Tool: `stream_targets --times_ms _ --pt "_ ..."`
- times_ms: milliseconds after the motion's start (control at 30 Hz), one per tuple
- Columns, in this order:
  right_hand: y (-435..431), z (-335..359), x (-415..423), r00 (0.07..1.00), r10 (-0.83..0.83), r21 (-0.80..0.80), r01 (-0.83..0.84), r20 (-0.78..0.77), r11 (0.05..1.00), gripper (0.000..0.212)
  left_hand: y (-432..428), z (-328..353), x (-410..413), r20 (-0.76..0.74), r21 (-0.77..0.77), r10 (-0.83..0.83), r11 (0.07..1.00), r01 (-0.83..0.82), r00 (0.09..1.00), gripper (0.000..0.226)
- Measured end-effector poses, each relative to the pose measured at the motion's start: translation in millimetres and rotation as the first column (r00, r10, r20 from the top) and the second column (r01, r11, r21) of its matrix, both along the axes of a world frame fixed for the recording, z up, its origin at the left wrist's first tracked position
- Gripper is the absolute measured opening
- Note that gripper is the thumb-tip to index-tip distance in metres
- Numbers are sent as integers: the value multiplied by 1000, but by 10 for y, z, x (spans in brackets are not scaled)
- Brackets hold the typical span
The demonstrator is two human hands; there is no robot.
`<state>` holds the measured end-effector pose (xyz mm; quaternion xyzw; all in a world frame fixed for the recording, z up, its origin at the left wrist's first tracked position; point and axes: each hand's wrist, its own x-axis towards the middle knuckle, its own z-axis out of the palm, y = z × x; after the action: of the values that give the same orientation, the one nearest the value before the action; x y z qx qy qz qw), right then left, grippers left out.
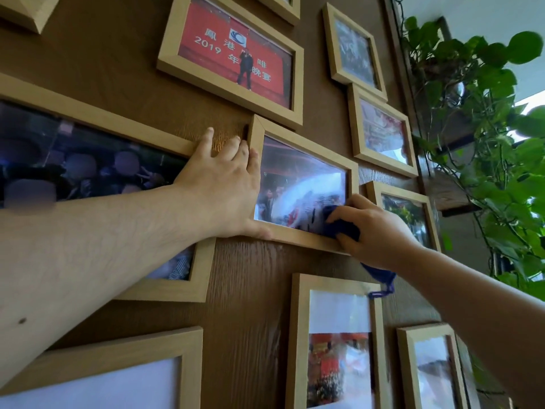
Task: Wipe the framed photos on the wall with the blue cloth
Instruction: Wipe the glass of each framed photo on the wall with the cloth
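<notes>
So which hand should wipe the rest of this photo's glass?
Probably the right hand: it already has the blue cloth pressed at the lower right corner of the centre frame. The left hand is bare, steadying that frame's left edge.

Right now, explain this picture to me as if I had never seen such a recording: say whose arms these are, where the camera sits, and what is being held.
There is no machine here: a person wears one camera on the head, so the two bare arms reach forward from below. The camera faces a brown wood-grain wall hung with light wooden photo frames. The left hand steadies the left edge of the middle wooden frame, thumb under its bottom rail. The right hand presses a bunched dark blue cloth against the glass near the lower right corner. A leafy green climbing plant hangs at the right.
</notes>
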<state>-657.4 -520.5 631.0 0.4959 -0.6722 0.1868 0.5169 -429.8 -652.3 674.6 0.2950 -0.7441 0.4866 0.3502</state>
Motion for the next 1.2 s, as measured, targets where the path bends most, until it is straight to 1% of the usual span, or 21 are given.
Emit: stream_targets --times_ms 100,167,267,333,433,533,633,667,733,767,867,900,967,1033,1133,1200 --pt "101 -16 -27 990 -140 19 140 33 990 32 19 -13 3 -18 -7 -32 999 32 999 131" --pt "130 -3 33 986 -166 10 165 18 986 32 34 -37 24 -15 -19 -49 999 49 999 129" --pt "129 -26 204 997 -80 -95 79 -3 992 31 35 -98 152 14 -38 -84 996 84 996 120" --pt "97 -72 381 999 -19 -143 14 -29 990 33 12 -138 310 36 -77 -118 990 121 992 116" --pt "-8 -156 678 997 47 -139 -56 -67 989 36 -39 -197 597 63 -141 -133 980 141 989 113" --pt "-162 -226 956 992 123 -159 -128 -42 979 38 -95 -255 927 91 -180 -121 974 136 988 113" --pt "-326 -274 1168 976 216 -198 -214 -12 957 39 -184 -281 1214 107 -219 -181 955 201 978 111" --pt "-369 -291 1220 970 243 -200 -239 -5 950 38 -200 -291 1275 99 -212 -207 951 224 973 111" --pt "-457 -254 1312 956 293 -206 -289 -12 935 38 -273 -236 1363 50 -149 -254 954 259 966 111" --pt "-496 -218 1347 948 317 -210 -313 -16 926 38 -317 -196 1390 27 -131 -253 958 254 967 110" --pt "-580 -86 1459 922 385 -231 -383 -34 895 39 -420 -100 1447 2 -166 -167 972 165 986 108" --pt "-611 -17 1494 912 409 -242 -407 -44 881 39 -447 -77 1483 -11 -157 -144 977 141 989 108" --pt "-644 82 1575 897 436 -260 -438 -69 860 38 -435 -73 1557 -28 -148 -133 981 128 991 109" --pt "-679 176 1649 887 450 -268 -462 -108 846 38 -402 -70 1659 -19 -152 -112 983 108 994 110" --pt "-773 255 1769 879 449 -273 -476 -160 836 35 -356 -72 1838 38 -210 -36 977 43 999 112" --pt "-838 257 1855 887 422 -266 -459 -188 848 34 -378 -85 1921 42 -193 0 981 8 999 114"
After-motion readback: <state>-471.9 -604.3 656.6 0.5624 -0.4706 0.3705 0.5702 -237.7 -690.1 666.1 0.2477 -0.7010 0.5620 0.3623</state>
